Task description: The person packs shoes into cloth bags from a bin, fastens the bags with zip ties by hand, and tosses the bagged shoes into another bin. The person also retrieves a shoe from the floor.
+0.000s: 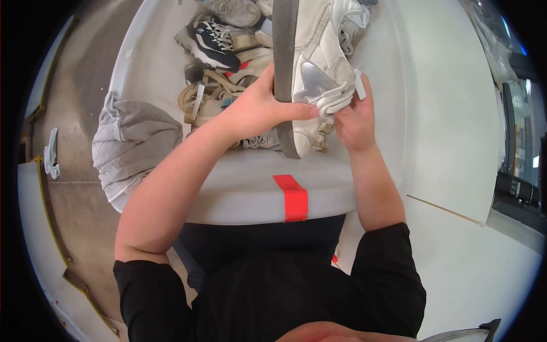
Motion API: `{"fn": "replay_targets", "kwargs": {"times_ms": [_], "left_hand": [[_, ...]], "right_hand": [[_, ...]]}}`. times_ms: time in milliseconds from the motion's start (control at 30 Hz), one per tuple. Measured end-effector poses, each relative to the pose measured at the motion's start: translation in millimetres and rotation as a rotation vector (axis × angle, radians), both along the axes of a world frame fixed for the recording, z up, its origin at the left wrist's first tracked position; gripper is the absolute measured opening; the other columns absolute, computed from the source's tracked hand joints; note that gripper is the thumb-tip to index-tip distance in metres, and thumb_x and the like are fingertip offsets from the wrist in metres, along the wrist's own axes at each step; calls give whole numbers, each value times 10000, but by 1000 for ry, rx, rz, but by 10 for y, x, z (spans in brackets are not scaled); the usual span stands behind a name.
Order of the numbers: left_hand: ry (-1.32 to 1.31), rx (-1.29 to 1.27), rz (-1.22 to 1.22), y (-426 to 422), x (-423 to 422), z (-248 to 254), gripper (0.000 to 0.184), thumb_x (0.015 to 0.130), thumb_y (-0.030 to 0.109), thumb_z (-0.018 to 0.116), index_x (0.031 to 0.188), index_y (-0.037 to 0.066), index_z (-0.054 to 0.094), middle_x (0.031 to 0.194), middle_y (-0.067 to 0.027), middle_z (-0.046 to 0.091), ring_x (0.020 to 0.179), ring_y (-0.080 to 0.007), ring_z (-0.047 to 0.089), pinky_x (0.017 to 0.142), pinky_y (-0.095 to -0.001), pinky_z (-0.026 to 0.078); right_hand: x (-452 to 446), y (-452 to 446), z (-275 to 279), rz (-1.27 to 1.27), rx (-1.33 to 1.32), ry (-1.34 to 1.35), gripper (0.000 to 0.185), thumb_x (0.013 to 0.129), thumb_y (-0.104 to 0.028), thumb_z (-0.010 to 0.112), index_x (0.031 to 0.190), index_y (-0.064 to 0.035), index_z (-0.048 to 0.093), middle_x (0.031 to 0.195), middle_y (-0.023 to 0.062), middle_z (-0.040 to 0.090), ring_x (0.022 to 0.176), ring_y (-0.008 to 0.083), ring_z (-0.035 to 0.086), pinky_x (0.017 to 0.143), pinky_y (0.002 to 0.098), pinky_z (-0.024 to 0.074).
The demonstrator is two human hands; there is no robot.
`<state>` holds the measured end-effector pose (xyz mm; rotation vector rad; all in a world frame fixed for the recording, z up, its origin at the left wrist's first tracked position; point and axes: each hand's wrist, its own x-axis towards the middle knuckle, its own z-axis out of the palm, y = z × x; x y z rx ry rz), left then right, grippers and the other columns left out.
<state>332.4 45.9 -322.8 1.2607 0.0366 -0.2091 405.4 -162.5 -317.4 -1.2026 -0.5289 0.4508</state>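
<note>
A white sneaker (325, 51) with a silver star patch and a grey sole is held up over a white tub (239, 196), its sole facing left. My left hand (270, 105) is closed around the sole and lower side, with the thumb by the laces (335, 100). At the shoe's right side, my right hand (357, 117) pinches the laces. A small white tag (360, 85) hangs beside the right fingers. The fingers of my left hand are partly hidden behind the shoe.
Several shoes lie in the tub, among them a black and white sneaker (212, 45) and beige ones. A grey cloth (134, 139) drapes over the tub's left rim. Red tape (293, 199) marks the near rim. A white surface (450, 102) stands at the right.
</note>
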Motion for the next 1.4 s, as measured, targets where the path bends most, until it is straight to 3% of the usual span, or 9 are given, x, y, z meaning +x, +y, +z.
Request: {"fn": "replay_targets", "kwargs": {"times_ms": [600,733,833,867,967,1100,1267,1400], "left_hand": [[-18,80,-6,58,6,34,1002,725,274,898,1494,-21,328,1352,-136,575,1225,-216,567,1079,-350,432],[-22,88,7,89,6,16,1042,720,257,905,1517,-23,295,1346,-132,583,1212,-214,575,1068,-347,440],[12,102,-70,162,16,6,979,766,325,869,1509,-27,338,1337,-135,605,1207,-222,598,1054,-354,461],[11,104,-72,188,15,-6,979,766,325,869,1509,-27,338,1337,-135,605,1207,-222,598,1054,-354,461],[202,-301,-249,264,-5,-55,877,813,451,810,1453,-30,455,1318,-153,635,1197,-239,626,1040,-363,483],[237,-429,-388,324,-56,-44,873,849,522,757,1450,-35,453,1397,-169,589,1204,-264,641,1029,-413,517],[213,-384,-560,389,-69,-77,897,847,575,734,1435,-51,476,1401,-172,583,1223,-256,625,1034,-401,508],[194,-191,-637,384,-70,-61,894,883,610,682,1438,-59,474,1398,-176,583,1246,-253,606,1026,-393,509]], "right_hand": [[-2,-34,5,36,-9,31,687,856,-51,789,1424,-35,402,1269,56,582,1152,166,595,973,347,513],[15,-35,10,81,-94,-101,594,921,-107,658,1430,-23,363,1375,141,532,1251,256,566,1050,404,482],[19,-34,4,15,71,-31,546,970,-278,584,1407,-20,384,1364,144,533,1262,256,546,1071,410,453],[29,-26,30,13,73,-32,546,970,-278,584,1407,-20,384,1364,144,533,1262,256,546,1071,410,453],[97,9,157,-72,304,27,521,965,-239,628,1398,-23,435,1334,123,536,1154,211,559,1002,357,456],[193,-63,140,-180,204,-18,529,971,-220,609,1419,-10,422,1349,147,530,1129,216,567,993,352,456],[166,-49,142,-197,136,-100,548,969,-195,609,1443,2,416,1343,128,540,1150,185,546,999,338,445],[169,-30,125,-301,29,-141,544,967,-163,610,1463,-25,434,1246,97,604,1075,154,577,931,305,479]]}}
